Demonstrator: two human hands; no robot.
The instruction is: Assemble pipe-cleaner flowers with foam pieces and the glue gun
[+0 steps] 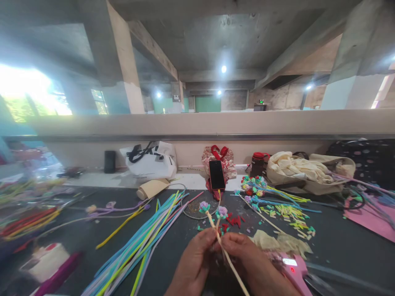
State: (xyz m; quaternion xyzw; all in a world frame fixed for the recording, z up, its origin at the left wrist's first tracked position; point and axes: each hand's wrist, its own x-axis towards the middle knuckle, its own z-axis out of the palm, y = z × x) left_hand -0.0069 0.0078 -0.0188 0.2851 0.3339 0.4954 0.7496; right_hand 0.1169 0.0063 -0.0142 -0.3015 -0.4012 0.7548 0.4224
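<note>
Between my two hands is a cream chenille stem (232,265) that forks at the top, with a purple and teal flower (221,212) on one branch and a similar flower (204,206) on the other. My left hand (197,257) pinches the stem just below the fork. My right hand (248,253) closes on it from the other side, thumb and forefinger near the left fingertips. The stem's lower end runs down towards the bottom edge. Small red cut pieces (235,221) lie just beyond my fingers. A pink tool with a lit display (294,271) rests beside my right wrist.
Long blue, lilac and yellow chenille stems (145,238) lie to the left. Finished flower stems (254,185) and yellow-green cut pieces (291,216) lie right. A phone (217,174) leans on a patterned bag (228,158) at the back, near a white bag (151,162).
</note>
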